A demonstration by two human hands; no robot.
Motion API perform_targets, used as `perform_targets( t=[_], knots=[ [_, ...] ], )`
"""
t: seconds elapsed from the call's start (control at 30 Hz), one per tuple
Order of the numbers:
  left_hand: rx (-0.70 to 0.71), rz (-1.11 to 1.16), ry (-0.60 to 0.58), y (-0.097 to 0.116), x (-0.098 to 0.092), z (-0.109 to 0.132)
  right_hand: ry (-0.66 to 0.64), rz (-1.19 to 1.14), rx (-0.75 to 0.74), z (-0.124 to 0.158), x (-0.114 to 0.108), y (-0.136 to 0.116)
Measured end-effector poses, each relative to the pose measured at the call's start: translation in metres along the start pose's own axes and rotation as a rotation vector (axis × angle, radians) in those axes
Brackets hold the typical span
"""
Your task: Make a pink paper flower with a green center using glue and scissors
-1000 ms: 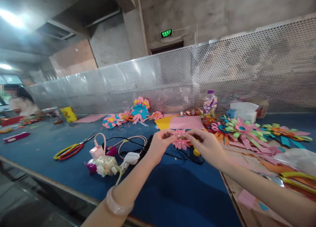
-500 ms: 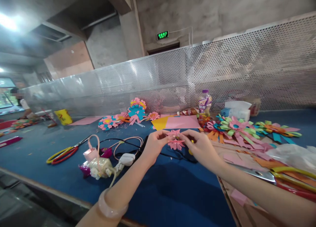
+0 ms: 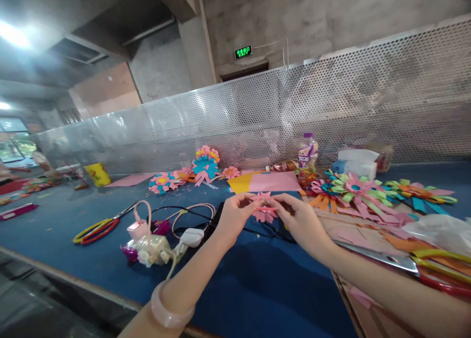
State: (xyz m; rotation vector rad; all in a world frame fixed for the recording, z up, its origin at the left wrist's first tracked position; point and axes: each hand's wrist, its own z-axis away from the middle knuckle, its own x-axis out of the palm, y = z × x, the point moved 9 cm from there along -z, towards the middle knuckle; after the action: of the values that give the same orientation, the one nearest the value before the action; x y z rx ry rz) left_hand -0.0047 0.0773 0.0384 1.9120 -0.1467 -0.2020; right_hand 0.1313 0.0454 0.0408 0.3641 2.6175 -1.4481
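A pink paper flower (image 3: 265, 214) with pointed petals is held up over the blue table (image 3: 272, 289), between both hands. My left hand (image 3: 235, 218) pinches its left side with thumb and forefinger. On the other side, my right hand (image 3: 296, 215) grips it with closed fingertips. Its middle is partly covered by the fingers. Just behind the hands lies a pink and yellow paper sheet (image 3: 272, 182). Black cables (image 3: 270, 232) run beneath the flower.
Red-and-yellow scissors (image 3: 96, 231) lie left; another pair of scissors (image 3: 397, 260) rests on cardboard at right. A charger and pouch (image 3: 154, 249) sit beside my left forearm. Finished paper flowers (image 3: 356, 188), a purple-capped bottle (image 3: 308, 154) and tissues (image 3: 355, 164) stand near the perforated metal screen (image 3: 235, 112).
The view has shifted slightly, so the scene sits a little further right. Both hands stay on the pink flower, with only small finger movement.
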Motion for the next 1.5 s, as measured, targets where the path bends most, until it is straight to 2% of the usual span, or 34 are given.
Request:
perform_targets(
  t=[0.2, 0.5, 0.7, 0.87, 1.2, 1.37, 1.5],
  knots=[
    [0.011, 0.028, -0.021, 0.001, 0.002, 0.002, -0.005, -0.116, 0.041, 0.001, 0.003, 0.000],
    [-0.012, 0.047, -0.029, 0.002, 0.005, 0.002, 0.008, -0.146, 0.104, 0.005, 0.004, 0.005],
    [-0.005, 0.051, -0.030, 0.001, 0.004, 0.002, 0.021, -0.066, 0.042, 0.006, 0.000, -0.001],
    [0.001, 0.017, -0.027, 0.005, 0.004, 0.005, 0.009, -0.060, 0.066, 0.006, 0.002, 0.000],
    [-0.017, -0.019, -0.027, 0.002, 0.004, 0.005, 0.038, 0.038, 0.022, 0.005, -0.002, 0.001],
    [0.015, -0.001, 0.015, 0.004, 0.001, 0.004, -0.033, -0.078, 0.016, 0.004, 0.006, 0.001],
    [0.019, 0.016, 0.034, 0.005, -0.001, 0.003, -0.059, -0.118, 0.079, 0.000, 0.010, 0.003]
  ],
)
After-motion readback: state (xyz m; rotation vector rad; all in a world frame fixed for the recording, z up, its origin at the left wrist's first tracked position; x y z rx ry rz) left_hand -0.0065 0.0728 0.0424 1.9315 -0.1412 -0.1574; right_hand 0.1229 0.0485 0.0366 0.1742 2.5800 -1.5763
